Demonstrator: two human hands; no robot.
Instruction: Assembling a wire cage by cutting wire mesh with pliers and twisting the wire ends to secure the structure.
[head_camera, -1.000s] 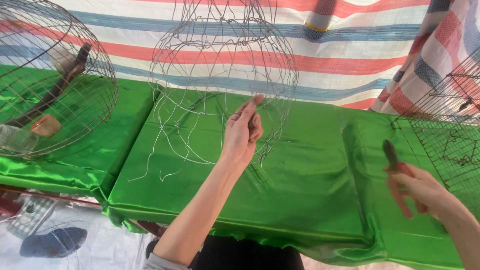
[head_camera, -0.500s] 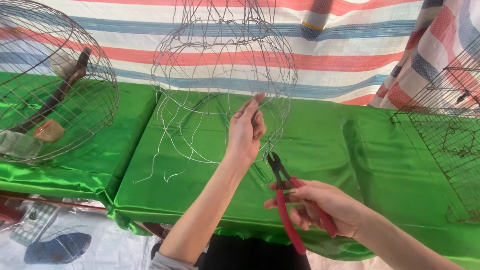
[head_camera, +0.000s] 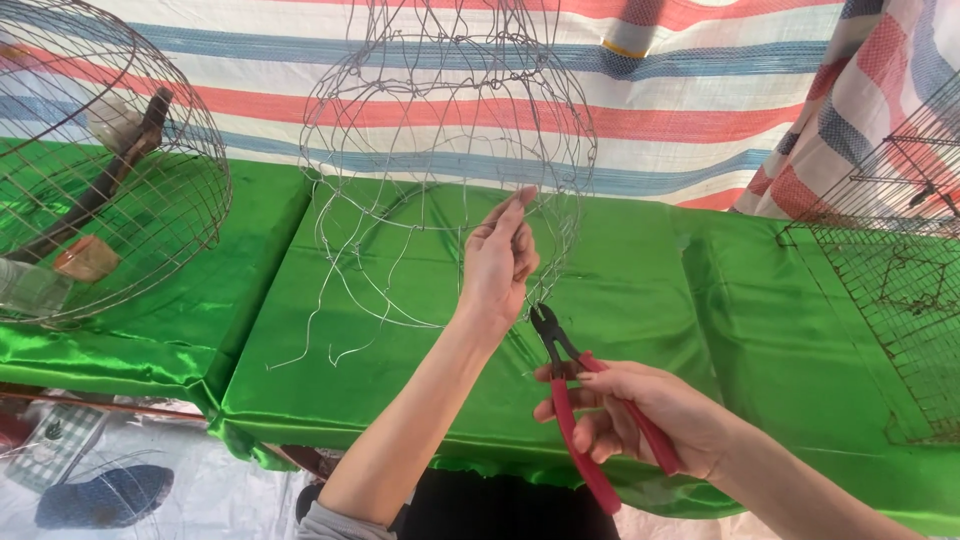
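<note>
My left hand (head_camera: 497, 265) pinches a strand of the half-woven, rounded thin grey wire cage (head_camera: 450, 170) rising above my fingers, my right hand (head_camera: 640, 415) grips red-handled pliers (head_camera: 585, 400) just below them, over a shiny green cloth-covered table (head_camera: 700, 300) backed by striped tarpaulin (head_camera: 680, 90).

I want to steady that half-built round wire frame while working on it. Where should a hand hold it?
Pinch a side wire on the near side of the unfinished round wire cage, as the left hand does; loose ends dangle underneath, so come from the front.
</note>
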